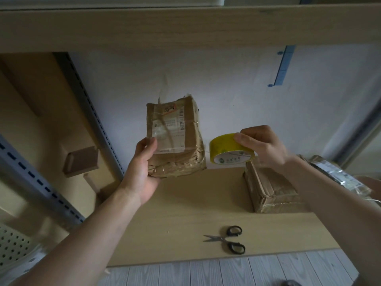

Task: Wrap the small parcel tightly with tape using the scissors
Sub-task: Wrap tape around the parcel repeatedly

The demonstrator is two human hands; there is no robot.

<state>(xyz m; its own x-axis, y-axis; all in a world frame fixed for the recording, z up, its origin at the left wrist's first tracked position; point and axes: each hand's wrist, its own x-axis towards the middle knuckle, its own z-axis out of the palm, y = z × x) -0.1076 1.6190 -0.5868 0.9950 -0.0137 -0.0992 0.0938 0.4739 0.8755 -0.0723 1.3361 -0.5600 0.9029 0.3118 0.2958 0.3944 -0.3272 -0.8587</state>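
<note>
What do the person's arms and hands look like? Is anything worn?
Nothing is worn. The left hand and right hand have no gloves, and no ring shows on the fingers. The left forearm and right forearm are bare: no sleeve, watch or bracelet in view.

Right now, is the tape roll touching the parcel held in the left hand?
Apart. The head view shows a strip of white wall between the tape roll and the parcel at its right edge.

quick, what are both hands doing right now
Left hand: grips the small parcel, held up above the table.
Right hand: holds the yellow tape roll.
</note>
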